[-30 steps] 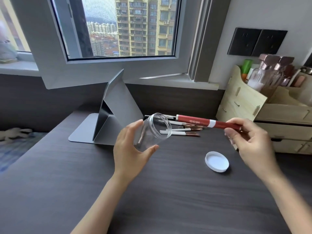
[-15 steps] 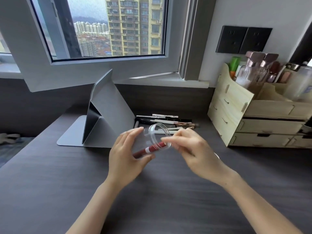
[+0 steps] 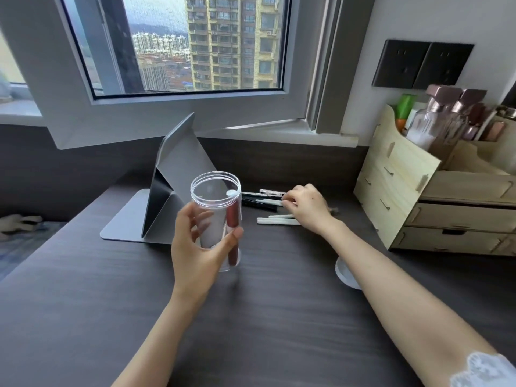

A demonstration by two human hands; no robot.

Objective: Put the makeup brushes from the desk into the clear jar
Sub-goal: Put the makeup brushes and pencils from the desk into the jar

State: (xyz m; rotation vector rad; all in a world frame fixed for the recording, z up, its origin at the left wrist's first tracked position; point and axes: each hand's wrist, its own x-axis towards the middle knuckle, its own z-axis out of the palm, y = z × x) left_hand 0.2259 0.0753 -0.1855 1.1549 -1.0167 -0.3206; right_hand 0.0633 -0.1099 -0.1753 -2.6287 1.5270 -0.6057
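My left hand [image 3: 196, 247] grips the clear jar [image 3: 216, 208], which stands upright on the dark desk [image 3: 111, 303] with its mouth open. A red brush [image 3: 232, 227] leans inside the jar against its right wall. Behind and right of the jar lies a loose pile of makeup brushes [image 3: 262, 201], some black, some with white handles [image 3: 276, 220]. My right hand [image 3: 305, 209] rests over the right end of that pile, fingers curled down onto the brushes; whether it has closed on one is hidden.
A grey folded tablet stand [image 3: 170, 191] stands just left of the jar. The white jar lid [image 3: 344, 273] lies on the desk under my right forearm. A wooden drawer organiser [image 3: 413, 196] with bottles fills the right side. An open window frame [image 3: 178, 113] hangs above.
The red brush went into the jar and my right hand let it go, then reached back to the brush pile. My left hand turned the jar upright onto the desk.
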